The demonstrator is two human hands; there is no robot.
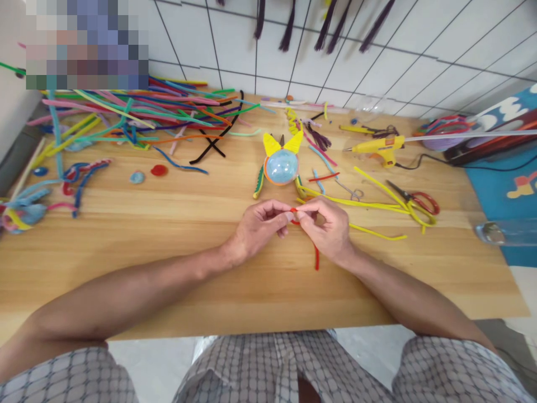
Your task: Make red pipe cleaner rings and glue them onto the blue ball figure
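Note:
My left hand (259, 226) and my right hand (328, 228) meet over the middle of the wooden table (168, 280). Both pinch a red pipe cleaner (316, 258) between fingertips; its upper end is bent at the fingers and its tail hangs down under my right hand. Just beyond the hands lies a pipe-cleaner figure (281, 165) with a clear blue round body, orange rim and two yellow ears. Loose yellow pipe cleaners (369, 204) lie to the right of it.
A heap of many-coloured pipe cleaners (138, 115) covers the far left. A yellow glue gun (380, 148) and red-handled scissors (415, 197) lie at the right. Small coiled discs (158, 169) rest left of centre. A tiled wall stands behind; a clear tube (503, 232) at the right edge.

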